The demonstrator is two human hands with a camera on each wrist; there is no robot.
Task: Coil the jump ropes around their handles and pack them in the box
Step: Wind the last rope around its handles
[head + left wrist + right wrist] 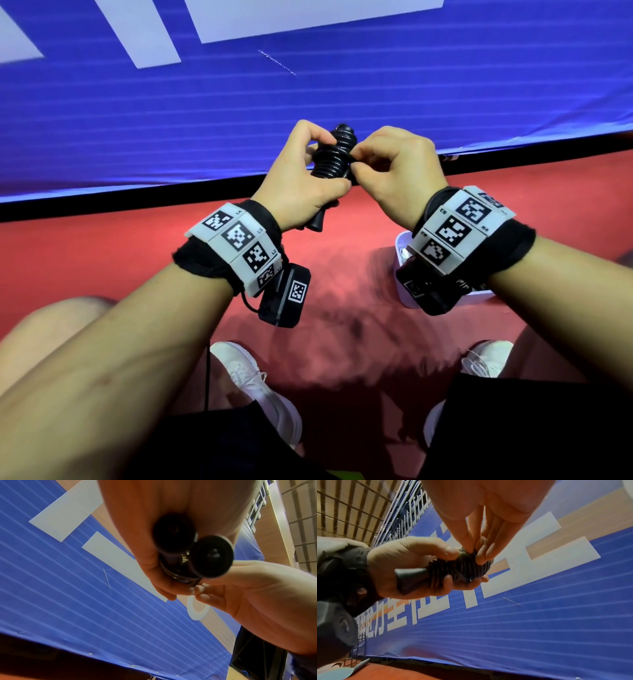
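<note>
A: The left hand [301,185] is wrapped round the two black plastic jump-rope handles [193,553], held in the air between both hands, black cord coil [337,154] nearly complete.

B: And the right hand [394,168] pinches the cord's last loop against the coil. I'd tuck it under a neighbouring turn, keeping tension, before reaching for the white box [402,245] on the red floor [137,246], near right.

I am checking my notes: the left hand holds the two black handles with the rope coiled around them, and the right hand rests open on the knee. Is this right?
Not quite. The left hand does hold the handles with the rope coiled around them, but the right hand is pinching the rope at the coil, as the head view shows.
</note>
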